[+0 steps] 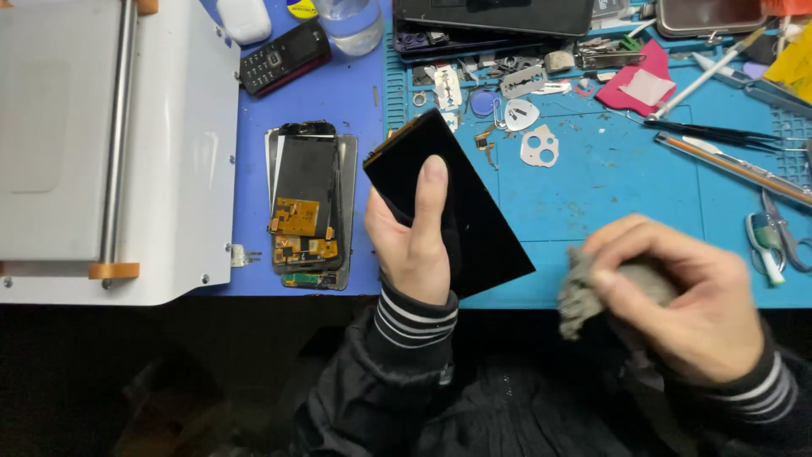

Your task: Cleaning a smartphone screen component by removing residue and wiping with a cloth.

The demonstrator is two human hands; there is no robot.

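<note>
The left hand (410, 241) grips a black phone screen (452, 203), thumb across its face, above the blue mat (609, 186). At four o'clock, the right hand (685, 296) closes around a grey cloth (579, 296).

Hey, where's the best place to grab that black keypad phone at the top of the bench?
Pinch the phone across its two long edges near the middle, coming straight down from above. It lies flat and angled on the blue mat, both long sides open, though the white case sits close to its upper end.
</note>
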